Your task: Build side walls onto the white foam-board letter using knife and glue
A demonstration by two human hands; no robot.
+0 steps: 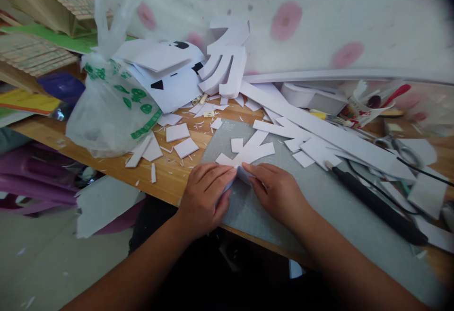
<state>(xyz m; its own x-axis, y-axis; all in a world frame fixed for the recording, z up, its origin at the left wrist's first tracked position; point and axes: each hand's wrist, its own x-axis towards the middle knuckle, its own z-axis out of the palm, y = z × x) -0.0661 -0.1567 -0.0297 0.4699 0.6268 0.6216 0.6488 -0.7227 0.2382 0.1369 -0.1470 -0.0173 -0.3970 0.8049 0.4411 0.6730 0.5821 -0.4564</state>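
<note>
Right at the fingertips of both hands lies the white cut-out [252, 150], a branching shape flat on the grey cutting mat [319, 216]. The left hand [205, 195] pinches its near end, fingers curled over and thumb beneath. The right hand [278, 193] presses the same end with narrow, close-set fingers; I cannot tell whether its thumb grips.

As for writing, the plastic bag [113, 107] beyond the left hand bears green print, too crumpled to read. The paper cup [356, 111], far beyond the right hand, shows red markings that are just as illegible.

White offcuts [177, 133] litter the wooden table [166, 176] ahead of the left hand. Straight beyond both hands a heap of cut shapes [225, 65] leans against the spotted cloth. Long white strips [319, 129] run out past the right hand. To that hand's outer side lies a black corded tool [376, 205], with scissors [397, 148] further off. Nothing stands between the hands and the cut-out.
</note>
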